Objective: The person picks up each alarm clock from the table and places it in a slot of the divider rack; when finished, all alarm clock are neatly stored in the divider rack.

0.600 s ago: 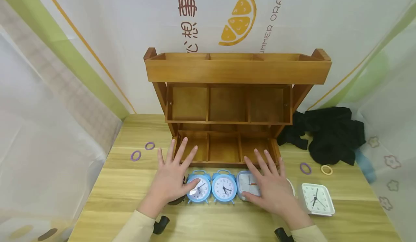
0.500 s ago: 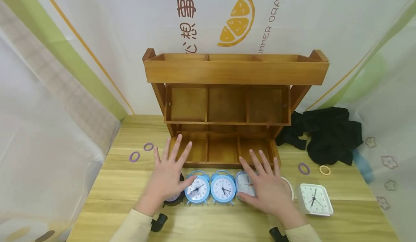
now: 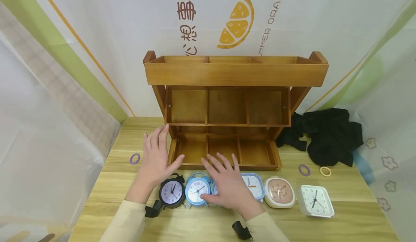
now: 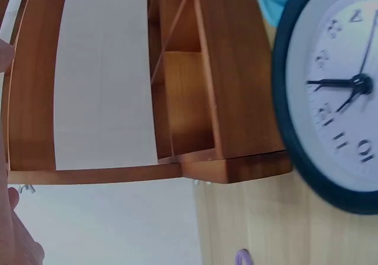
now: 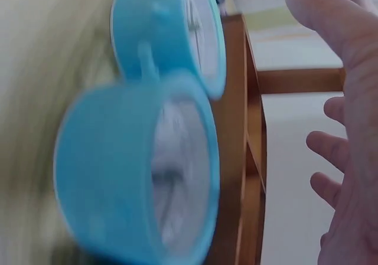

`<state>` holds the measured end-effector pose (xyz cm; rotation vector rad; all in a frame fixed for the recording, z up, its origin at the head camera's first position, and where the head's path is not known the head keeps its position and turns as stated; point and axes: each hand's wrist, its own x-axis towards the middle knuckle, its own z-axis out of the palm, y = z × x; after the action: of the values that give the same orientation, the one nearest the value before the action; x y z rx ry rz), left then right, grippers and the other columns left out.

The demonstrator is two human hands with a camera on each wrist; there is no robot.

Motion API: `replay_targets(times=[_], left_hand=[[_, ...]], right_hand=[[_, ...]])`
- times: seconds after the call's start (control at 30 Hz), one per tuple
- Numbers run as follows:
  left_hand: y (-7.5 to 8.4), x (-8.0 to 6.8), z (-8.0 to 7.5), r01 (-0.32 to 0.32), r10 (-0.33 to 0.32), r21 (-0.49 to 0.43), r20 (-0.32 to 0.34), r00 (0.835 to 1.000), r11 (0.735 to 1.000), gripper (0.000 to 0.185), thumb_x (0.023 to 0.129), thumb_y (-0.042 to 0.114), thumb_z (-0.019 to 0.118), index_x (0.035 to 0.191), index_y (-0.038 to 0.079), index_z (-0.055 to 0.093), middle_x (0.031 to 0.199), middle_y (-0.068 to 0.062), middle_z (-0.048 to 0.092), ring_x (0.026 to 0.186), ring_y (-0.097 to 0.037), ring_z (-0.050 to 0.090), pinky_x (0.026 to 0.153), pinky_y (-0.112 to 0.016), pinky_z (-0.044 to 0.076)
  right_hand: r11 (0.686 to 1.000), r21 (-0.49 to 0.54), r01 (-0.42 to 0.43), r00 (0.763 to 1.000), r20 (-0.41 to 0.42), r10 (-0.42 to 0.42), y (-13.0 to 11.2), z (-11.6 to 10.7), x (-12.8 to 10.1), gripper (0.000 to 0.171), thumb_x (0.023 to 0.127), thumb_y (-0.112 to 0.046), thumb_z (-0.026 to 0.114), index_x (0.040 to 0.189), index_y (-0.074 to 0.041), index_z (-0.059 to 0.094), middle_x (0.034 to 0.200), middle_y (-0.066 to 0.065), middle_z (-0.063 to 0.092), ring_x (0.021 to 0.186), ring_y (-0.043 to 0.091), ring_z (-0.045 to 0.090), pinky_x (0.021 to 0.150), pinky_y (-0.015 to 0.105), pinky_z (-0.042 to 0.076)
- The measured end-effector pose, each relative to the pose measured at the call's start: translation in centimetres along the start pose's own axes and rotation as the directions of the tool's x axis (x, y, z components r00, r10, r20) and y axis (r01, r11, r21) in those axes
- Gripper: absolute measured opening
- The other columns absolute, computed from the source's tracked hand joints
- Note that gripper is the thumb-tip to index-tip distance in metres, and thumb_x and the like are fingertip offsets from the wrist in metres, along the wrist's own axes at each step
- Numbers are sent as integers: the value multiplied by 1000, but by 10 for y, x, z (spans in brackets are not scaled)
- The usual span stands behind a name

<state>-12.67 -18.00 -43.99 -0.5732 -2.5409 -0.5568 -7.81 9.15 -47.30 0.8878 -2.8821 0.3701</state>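
Observation:
A row of alarm clocks stands before a wooden rack (image 3: 237, 75). My left hand (image 3: 152, 162) hovers with extended fingers at the rack's left end, above and left of a black twin-bell clock (image 3: 172, 193). That clock's dial looms large in the left wrist view. Over the row's middle, my right hand (image 3: 229, 188) is spread and mostly hides a second blue clock (image 3: 214, 189). Left of it is a blue twin-bell clock (image 3: 195, 195), near my right thumb. In the right wrist view two blue clocks (image 5: 106, 170) appear beside the raised fingers. Neither hand holds anything.
Rightward stand a rounded-square blue clock (image 3: 254, 186), a cream clock with a pinkish face (image 3: 279, 192) and a square white clock (image 3: 316, 200). Purple rings (image 3: 304, 170) and a yellow ring (image 3: 325, 171) lie around; black cloth (image 3: 328, 141) is heaped beside the rack.
My right hand has moved left from the square blue clock to the second round one, uncovering the cream clock. My left hand has shifted left and away, revealing the black clock.

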Motion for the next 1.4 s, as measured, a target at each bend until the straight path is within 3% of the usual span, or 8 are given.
replay_targets(times=[0.13, 0.27, 0.5, 0.73, 1.0, 1.23, 1.4], left_hand=[[-3, 7, -4, 8, -9, -6, -40, 999, 1000, 101, 90, 57, 55, 163, -1, 16, 159, -29, 27, 142, -51, 29, 114, -79, 11], [-9, 15, -5, 30, -33, -45, -46, 998, 999, 100, 92, 53, 57, 164, 0, 13, 161, -29, 26, 144, -49, 27, 117, -74, 11], [-26, 30, -3, 80, -92, -115, -98, 991, 990, 92, 94, 43, 62, 163, -1, 19, 161, -28, 28, 138, -50, 32, 114, -62, 27], [-32, 34, -2, 37, -45, -84, -104, 994, 996, 91, 97, 44, 59, 164, -1, 18, 161, -28, 31, 139, -51, 34, 115, -62, 26], [-34, 48, -7, -2, 0, -13, -117, 993, 1000, 93, 99, 49, 53, 166, 0, 11, 162, -28, 29, 143, -49, 33, 114, -64, 28], [-30, 54, -8, 11, -5, 66, -97, 995, 998, 93, 100, 57, 39, 167, 5, 3, 162, -29, 27, 139, -51, 33, 112, -67, 26], [-28, 57, -8, 29, -21, 88, -95, 995, 996, 92, 99, 57, 42, 168, 5, 8, 162, -27, 29, 137, -50, 35, 113, -65, 24]], right_hand=[[1000, 14, 22, 999, 47, -22, -18, 8, 12, 105, 81, -77, 70, 165, -27, 32, 165, 0, 40, 151, 33, 34, 118, 72, 17], [999, 7, 38, 999, 29, -38, -32, 18, 21, 102, 80, -77, 71, 163, -27, 38, 158, -2, 47, 143, 30, 43, 115, 69, 26], [1000, 18, 25, 999, 33, -25, -48, 34, 27, 101, 78, -75, 75, 160, -26, 43, 154, -2, 51, 136, 26, 47, 112, 62, 34], [999, 38, 16, 994, 108, -20, -58, 46, 30, 103, 77, -73, 77, 161, -25, 41, 155, -3, 50, 135, 24, 46, 111, 56, 34], [999, 26, 36, 995, 96, -39, -63, 54, 35, 102, 76, -73, 79, 158, -21, 47, 151, -3, 54, 132, 23, 49, 109, 55, 35], [998, 12, 57, 996, 67, -57, -74, 59, 41, 100, 75, -76, 77, 156, -23, 50, 143, -6, 59, 126, 19, 52, 102, 49, 37], [999, 12, 32, 995, 98, -34, -80, 62, 41, 102, 73, -76, 79, 157, -25, 49, 139, -9, 61, 123, 17, 53, 100, 48, 37]])
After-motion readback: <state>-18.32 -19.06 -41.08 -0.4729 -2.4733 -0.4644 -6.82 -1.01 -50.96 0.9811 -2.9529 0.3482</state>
